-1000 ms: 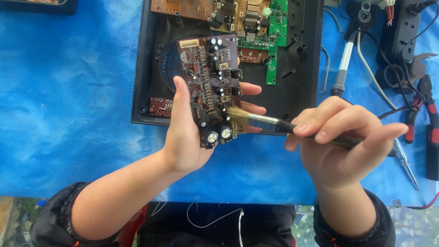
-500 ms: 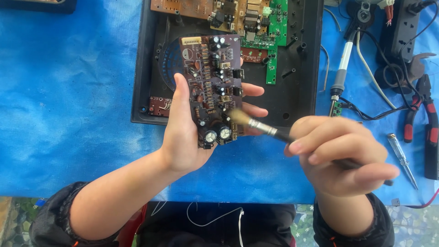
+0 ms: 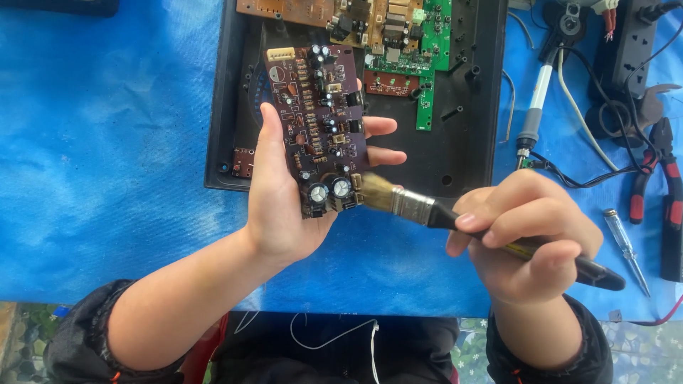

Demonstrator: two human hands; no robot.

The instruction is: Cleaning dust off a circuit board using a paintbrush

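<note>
Dark brown rectangular circuit board, studded with small components and two silver-topped capacitors, is held upright above the open black plastic casing on the blue tarpaulin-covered table. Left hand cradles the board: thumb along its left edge, fingers half-curled behind. Right hand closed around the black-handled paintbrush; pale bristles touch the board's lower right corner. Red-handled pliers lie far right.
</note>
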